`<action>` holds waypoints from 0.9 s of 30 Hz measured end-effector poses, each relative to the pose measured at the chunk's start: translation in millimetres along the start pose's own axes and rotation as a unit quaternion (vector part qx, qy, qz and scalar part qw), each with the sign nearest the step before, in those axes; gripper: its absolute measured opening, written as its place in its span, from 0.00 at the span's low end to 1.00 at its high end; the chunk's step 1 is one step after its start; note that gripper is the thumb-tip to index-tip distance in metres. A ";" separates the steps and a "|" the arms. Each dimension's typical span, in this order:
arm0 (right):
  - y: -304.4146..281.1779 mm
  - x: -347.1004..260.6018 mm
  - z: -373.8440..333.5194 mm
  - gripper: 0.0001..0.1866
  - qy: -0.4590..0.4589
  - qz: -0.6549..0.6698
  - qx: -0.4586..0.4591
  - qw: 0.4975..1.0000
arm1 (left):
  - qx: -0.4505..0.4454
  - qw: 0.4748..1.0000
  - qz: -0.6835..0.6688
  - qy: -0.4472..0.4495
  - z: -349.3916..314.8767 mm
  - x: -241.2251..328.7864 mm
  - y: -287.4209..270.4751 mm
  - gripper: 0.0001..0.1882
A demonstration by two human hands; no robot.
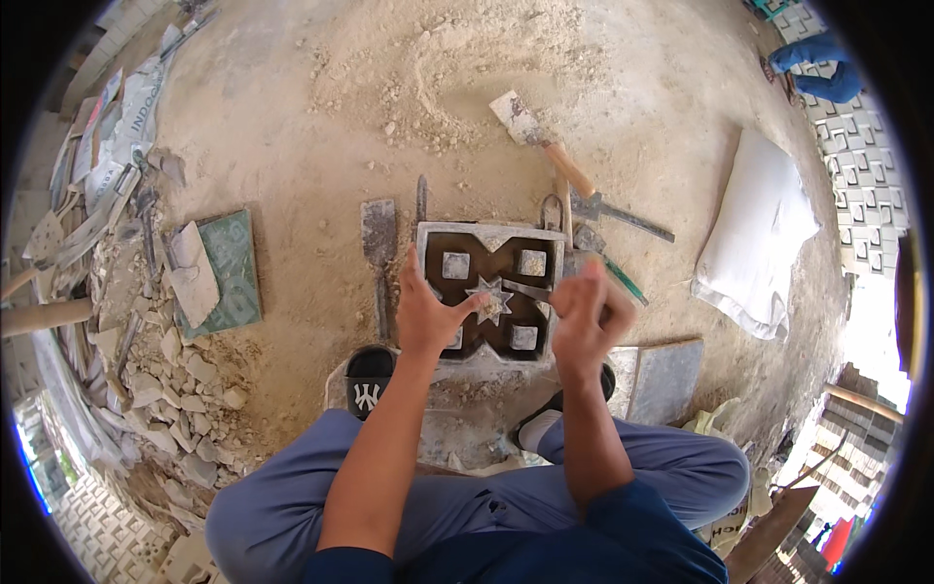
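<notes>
the square metal mould (489, 292) sits on the sandy ground between the person's feet, filled with dark mix around four pale square inserts and a star-shaped core (490, 298) at its centre. the left hand (428, 313) lies over the mould's near left part, fingers spread and loose, one fingertip touching the star but gripping nothing. the right hand (584, 311) is closed around a thin metal pick (528, 290) whose tip points in toward the star from the right. done well, this step seems to call for the left hand to steady the core lightly while the pick works only along its edges, with short strokes, so the points of the star are not chipped and the dark fill is not dragged out of the channels. a flat scraper (378, 234) lies just left of the mould, a wooden-handled trowel (541, 140) beyond it.
</notes>
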State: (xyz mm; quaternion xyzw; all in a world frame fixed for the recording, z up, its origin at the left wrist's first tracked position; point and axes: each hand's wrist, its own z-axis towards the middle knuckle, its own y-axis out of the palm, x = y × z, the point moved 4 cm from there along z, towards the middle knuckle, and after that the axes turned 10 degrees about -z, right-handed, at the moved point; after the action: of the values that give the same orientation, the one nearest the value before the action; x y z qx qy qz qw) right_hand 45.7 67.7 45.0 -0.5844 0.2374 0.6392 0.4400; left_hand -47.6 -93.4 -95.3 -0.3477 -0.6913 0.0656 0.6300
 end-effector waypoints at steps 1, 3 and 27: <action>-1.9 -2.1 -0.3 0.23 0.000 0.004 0.000 1.000 | 0.003 1.000 0.003 0.001 2.8 0.5 -0.5 0.70; -12.1 -12.3 -7.4 0.24 -0.055 0.034 0.026 0.998 | -0.007 1.000 -0.022 0.007 7.2 3.4 -3.2 0.70; -18.2 7.2 0.2 0.28 -0.116 0.241 -0.055 0.962 | 0.012 1.000 -0.004 0.014 -1.0 0.7 4.9 0.69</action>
State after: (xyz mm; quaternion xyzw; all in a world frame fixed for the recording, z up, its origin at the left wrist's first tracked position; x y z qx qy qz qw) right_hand 61.3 79.0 42.0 -0.4545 0.2833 0.8020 0.2645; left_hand -44.7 -89.6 -97.1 -0.3383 -0.6828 0.0665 0.6441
